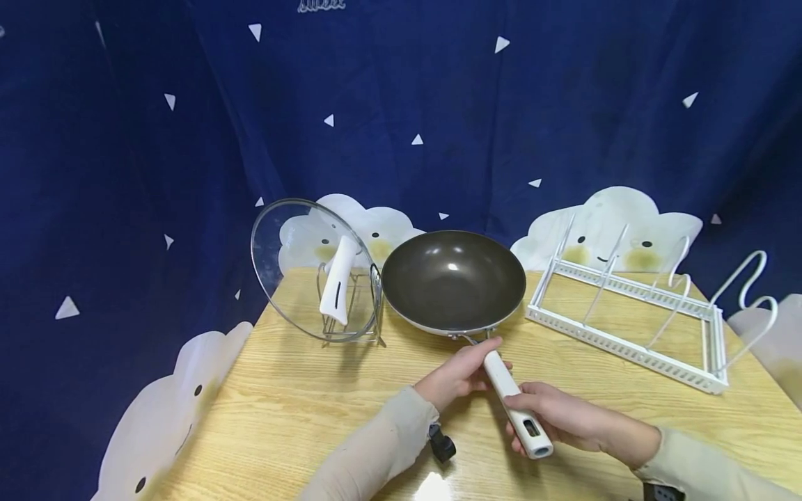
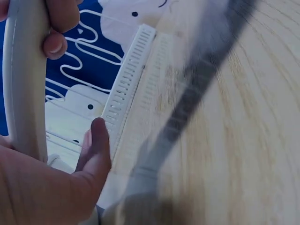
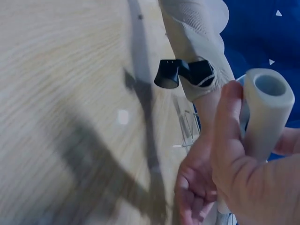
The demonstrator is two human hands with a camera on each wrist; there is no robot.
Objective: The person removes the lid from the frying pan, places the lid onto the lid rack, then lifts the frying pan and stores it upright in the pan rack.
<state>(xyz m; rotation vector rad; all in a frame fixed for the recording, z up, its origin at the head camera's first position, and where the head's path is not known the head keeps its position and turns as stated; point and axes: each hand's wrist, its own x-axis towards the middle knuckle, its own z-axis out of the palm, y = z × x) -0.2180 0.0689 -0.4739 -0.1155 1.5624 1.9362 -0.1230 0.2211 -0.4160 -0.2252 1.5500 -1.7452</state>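
Pale, only partly visible lettering (image 1: 321, 5), apparently "sweet", high on the dark blue curtain (image 1: 376, 76)

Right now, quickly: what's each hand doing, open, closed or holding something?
Left hand: closed, holding the pan handle near the pan.
Right hand: closed, holding the same handle near its free end.

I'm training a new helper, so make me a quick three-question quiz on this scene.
1. Multiple choice: which hand is nearer the free end of the handle of the pan? A) left B) right
2. True or false: the glass lid is off the pan.
3. Fill in: in the head view, the white rack is to the ___ of the pan.

Key: 1. B, the right hand; 2. true; 3. right
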